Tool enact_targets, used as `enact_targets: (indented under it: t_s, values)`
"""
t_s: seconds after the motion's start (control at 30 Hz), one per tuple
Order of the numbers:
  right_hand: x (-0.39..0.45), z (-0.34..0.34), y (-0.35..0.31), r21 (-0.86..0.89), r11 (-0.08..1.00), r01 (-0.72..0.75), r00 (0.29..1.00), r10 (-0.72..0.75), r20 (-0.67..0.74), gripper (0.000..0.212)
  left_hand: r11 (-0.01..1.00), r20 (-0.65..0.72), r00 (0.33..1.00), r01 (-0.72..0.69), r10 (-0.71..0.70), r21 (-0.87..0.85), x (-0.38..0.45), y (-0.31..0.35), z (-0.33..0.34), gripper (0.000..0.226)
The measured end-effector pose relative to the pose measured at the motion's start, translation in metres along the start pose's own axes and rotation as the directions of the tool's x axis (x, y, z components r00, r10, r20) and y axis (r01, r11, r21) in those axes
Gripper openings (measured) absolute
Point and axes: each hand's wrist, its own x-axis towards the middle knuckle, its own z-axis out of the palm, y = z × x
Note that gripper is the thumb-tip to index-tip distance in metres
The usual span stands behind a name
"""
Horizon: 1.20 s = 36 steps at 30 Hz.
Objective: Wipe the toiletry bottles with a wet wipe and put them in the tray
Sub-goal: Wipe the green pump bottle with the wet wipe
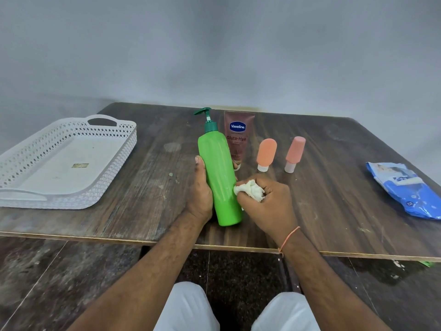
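Note:
A tall green pump bottle with a dark green pump is held above the wooden table, near its front edge. My left hand grips it round the middle from the left. My right hand holds a crumpled white wet wipe pressed against the bottle's lower right side. Behind stands a brown Vaseline tube, cap down. To its right stand an orange travel bottle and a pink travel bottle. The white lattice tray sits at the left with no bottles in it.
A blue pack of wet wipes lies at the table's right edge. The table's front edge runs across below my wrists. The tray overhangs the table's left side. My knees in white cloth show at the bottom.

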Motion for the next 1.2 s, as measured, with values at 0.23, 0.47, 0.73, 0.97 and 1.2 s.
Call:
enact_targets:
  t_s: [0.23, 0.47, 0.73, 0.97, 1.2]
  values:
    - [-0.010, 0.000, -0.016, -0.222, 0.959, 0.178, 0.981, -0.155, 0.118, 0.004, 0.999, 0.016, 0.999, 0.032, -0.033, 0.042, -0.002, 0.004, 0.001, 0.085]
    - [-0.014, 0.010, -0.032, -0.537, 0.725, 0.431, 0.899, -0.391, 0.194, 0.017, 0.997, 0.025, 0.997, 0.074, -0.074, -0.002, -0.007, 0.009, 0.006, 0.083]
    - [-0.017, 0.024, -0.043, -0.684, 0.570, 0.456, 0.868, -0.456, 0.198, 0.024, 0.993, 0.017, 0.994, 0.112, -0.112, -0.041, -0.010, 0.015, 0.007, 0.078]
    - [-0.020, 0.030, -0.049, -0.722, 0.545, 0.426, 0.883, -0.426, 0.200, 0.026, 0.992, 0.010, 0.993, 0.120, -0.120, -0.034, -0.014, 0.017, 0.006, 0.076]
    - [-0.019, 0.031, -0.050, -0.720, 0.565, 0.402, 0.898, -0.399, 0.187, 0.029, 0.994, -0.011, 0.994, 0.111, -0.111, -0.009, -0.014, 0.016, 0.007, 0.072]
